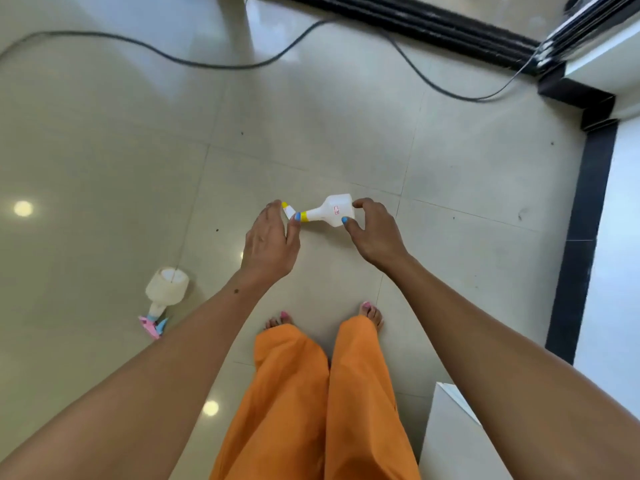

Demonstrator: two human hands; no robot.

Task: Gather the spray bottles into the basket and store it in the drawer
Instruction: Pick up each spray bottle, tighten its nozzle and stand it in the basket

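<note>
Nothing really readable here. The only marking is a small red-outlined label (336,211) on the side of the white plastic spray bottle with the yellow collar (327,213), and whatever is printed on it is too tiny and blurry to make out. No brand names, numbers or signs that I can read anywhere else.

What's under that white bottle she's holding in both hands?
Only bare floor tile shows below the white spray bottle, gripped by the left hand and right hand. Tile directly beneath is covered.
</note>
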